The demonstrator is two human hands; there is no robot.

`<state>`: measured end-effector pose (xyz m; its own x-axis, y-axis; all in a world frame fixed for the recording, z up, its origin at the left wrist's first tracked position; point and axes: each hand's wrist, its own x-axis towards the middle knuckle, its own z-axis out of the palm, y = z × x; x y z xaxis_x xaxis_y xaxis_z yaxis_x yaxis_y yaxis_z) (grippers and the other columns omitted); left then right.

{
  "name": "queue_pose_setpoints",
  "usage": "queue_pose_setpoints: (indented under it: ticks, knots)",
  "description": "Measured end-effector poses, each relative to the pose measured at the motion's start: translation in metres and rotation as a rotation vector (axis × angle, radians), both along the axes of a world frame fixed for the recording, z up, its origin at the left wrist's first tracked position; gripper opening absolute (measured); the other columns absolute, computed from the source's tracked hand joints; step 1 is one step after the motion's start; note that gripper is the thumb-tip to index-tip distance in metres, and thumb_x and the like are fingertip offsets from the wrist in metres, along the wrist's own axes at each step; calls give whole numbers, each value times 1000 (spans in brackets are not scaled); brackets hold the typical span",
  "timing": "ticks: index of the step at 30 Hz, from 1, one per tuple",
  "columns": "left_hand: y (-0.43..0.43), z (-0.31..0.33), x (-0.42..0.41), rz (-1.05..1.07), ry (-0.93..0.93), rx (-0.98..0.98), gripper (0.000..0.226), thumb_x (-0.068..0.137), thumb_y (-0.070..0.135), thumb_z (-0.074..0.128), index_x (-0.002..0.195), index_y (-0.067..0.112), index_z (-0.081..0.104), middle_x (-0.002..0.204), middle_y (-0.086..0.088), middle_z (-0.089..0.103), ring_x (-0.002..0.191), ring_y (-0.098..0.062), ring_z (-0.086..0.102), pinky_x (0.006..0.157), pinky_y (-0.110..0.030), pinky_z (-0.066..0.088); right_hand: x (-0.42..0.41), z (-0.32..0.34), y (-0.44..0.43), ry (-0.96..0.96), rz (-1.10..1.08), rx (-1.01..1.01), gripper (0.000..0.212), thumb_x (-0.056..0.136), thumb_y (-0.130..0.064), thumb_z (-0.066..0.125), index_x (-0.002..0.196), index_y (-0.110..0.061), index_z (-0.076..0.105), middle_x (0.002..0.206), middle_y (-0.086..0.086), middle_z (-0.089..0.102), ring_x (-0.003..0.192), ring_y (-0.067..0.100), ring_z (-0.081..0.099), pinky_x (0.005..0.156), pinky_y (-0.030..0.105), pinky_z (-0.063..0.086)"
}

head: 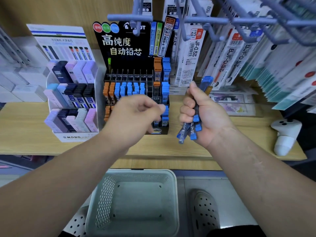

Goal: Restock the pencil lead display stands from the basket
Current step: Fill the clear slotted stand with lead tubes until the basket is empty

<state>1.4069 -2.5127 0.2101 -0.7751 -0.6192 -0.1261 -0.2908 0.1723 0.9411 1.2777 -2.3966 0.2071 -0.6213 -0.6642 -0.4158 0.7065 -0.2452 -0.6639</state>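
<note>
A stationery shop. Just left of the gripping right hand [203, 113], a black display stand [130, 48] with brand card and rows of lead cases [130, 89]; above and right of the grip, packaged pen refills [196, 48] hanging on hooks [187, 37] over a wooden shelf [25, 127].

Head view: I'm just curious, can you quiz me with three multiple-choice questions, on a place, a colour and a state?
1. Where is the basket? A on a chair; B on the floor; C on a cart.
2. Cap colour of most cases in the right hand? A green; B blue; C pink.
3. The right hand is: A flat open; B pointing; C gripping cases.
B: it sits by the shoes, below the shelf. B: blue caps stick out of the fist. C: fingers curl round the bundle.
</note>
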Motion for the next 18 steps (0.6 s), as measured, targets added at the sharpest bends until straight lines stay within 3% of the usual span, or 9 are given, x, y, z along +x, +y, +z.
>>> queue_pose_setpoints:
  ticks: [3, 7, 14, 18]
  knots:
    - [26, 1, 5, -169, -80, 273, 13, 86, 26, 74, 87, 13, 72, 81, -4, 75, 62, -21, 65, 53, -31, 45, 4, -2, -4, -21, -30, -43, 25, 92, -33, 68, 80, -20, 50, 57, -5, 38, 41, 7, 34, 34, 19, 29]
    - [39, -7, 8, -98, -67, 417, 15, 84, 8, 77, 95, 5, 68, 80, -13, 75, 59, -19, 66, 52, -29, 50, 8, -4, -7, -6, -51, -27, 25, 92, -32, 69, 88, -21, 47, 57, -4, 39, 41, 7, 35, 35, 20, 31]
    - [36, -6, 9, -81, -22, 449, 7, 87, 2, 72, 90, 2, 66, 78, -17, 74, 64, -24, 71, 54, -29, 54, 12, -2, -9, -4, -134, 78, 30, 93, -33, 70, 111, -19, 50, 57, -3, 46, 46, 10, 52, 42, 22, 46]
    - [39, -6, 10, -35, 35, 511, 7, 89, 1, 70, 91, 1, 63, 81, -18, 75, 72, -27, 74, 59, -30, 59, 11, 1, -10, -49, -208, 94, 25, 95, -30, 69, 107, -14, 56, 57, -1, 49, 57, 14, 68, 51, 23, 54]
